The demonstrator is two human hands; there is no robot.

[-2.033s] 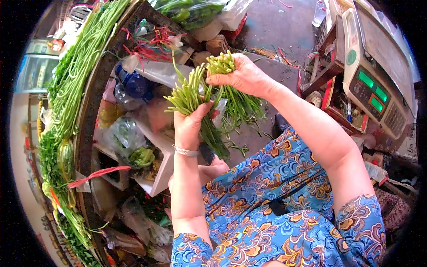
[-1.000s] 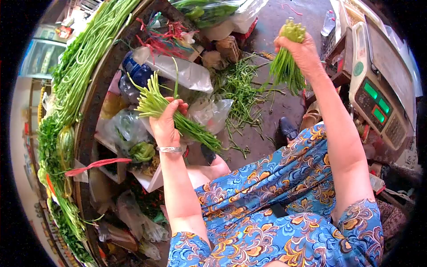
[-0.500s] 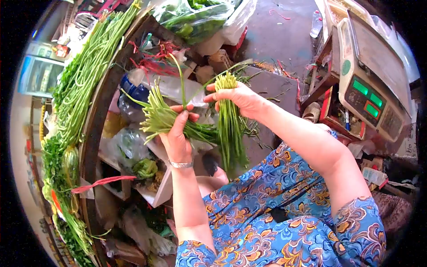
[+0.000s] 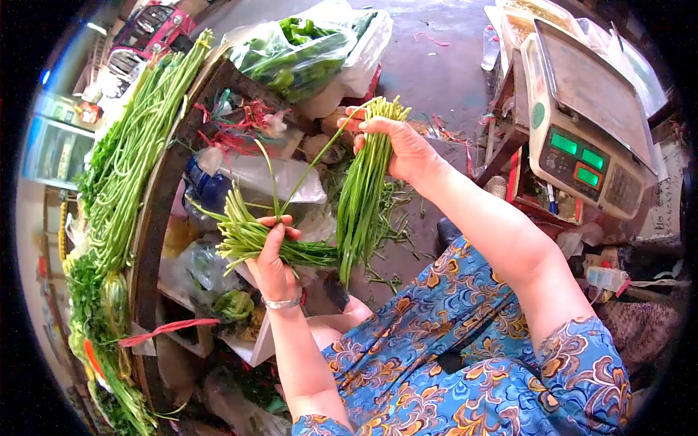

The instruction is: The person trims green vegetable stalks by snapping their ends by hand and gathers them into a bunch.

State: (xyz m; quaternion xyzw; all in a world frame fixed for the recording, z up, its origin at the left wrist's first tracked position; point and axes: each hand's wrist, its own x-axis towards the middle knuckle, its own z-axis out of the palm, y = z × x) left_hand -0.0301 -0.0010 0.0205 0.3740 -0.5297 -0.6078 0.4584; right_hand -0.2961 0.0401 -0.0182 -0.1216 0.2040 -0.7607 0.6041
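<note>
My left hand (image 4: 273, 258), a band at its wrist, is closed around a bunch of thin green stalks (image 4: 236, 234) that lies nearly level, pale cut ends to the left. Higher and to the right, my right hand (image 4: 396, 142) grips a second bunch of green stalks (image 4: 360, 192) near its pale cut ends, and the darker ends hang down. A single long stalk (image 4: 309, 171) stretches taut between the fingers of both hands. Another thin stalk (image 4: 270, 171) sticks up from my left hand. The right ends of the left bunch pass behind or against the hanging bunch.
Long green beans (image 4: 138, 160) and leafy greens lie along the curved ledge at left. A bag of green vegetables (image 4: 298, 58) is at the back. Red ties (image 4: 247, 127) lie beyond my left hand. A scale (image 4: 582, 152) with lit displays stands at right. Stalk trimmings (image 4: 392, 218) litter the floor.
My hands have moved apart, the left one down and leftward, the right one slightly up. The long stalk now runs taut between them. The view has shifted a little.
</note>
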